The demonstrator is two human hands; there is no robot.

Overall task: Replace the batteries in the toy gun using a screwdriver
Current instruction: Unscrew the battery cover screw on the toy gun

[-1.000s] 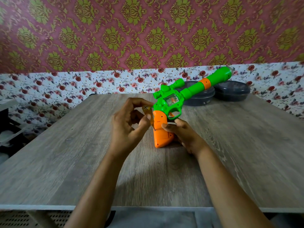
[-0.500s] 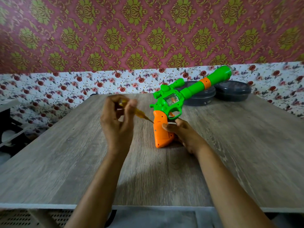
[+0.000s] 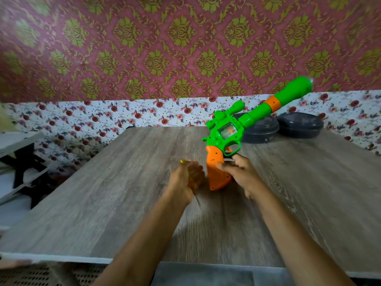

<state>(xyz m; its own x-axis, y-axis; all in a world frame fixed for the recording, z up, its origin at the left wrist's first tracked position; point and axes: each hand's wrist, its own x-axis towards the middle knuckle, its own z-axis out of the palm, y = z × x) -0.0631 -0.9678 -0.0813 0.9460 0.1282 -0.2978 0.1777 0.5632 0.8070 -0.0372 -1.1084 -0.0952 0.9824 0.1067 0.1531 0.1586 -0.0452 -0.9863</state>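
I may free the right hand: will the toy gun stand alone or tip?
Probably tips: the toy gun stands on its narrow orange grip, long barrel leaning far right. Looks like hollow plastic, so likely light and stiff. Right hand holds it.

Green toy gun (image 3: 233, 133) (orange grip), damask wallpaper (image 3: 185, 48).

Grey wood table (image 3: 99, 203), maroon damask wallpaper (image 3: 185, 48), floral strip (image 3: 99, 118) below

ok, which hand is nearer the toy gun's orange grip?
Right. The right hand holds the orange grip from its right side; the left hand, blurred, sits just left of it, gripping the screwdriver.
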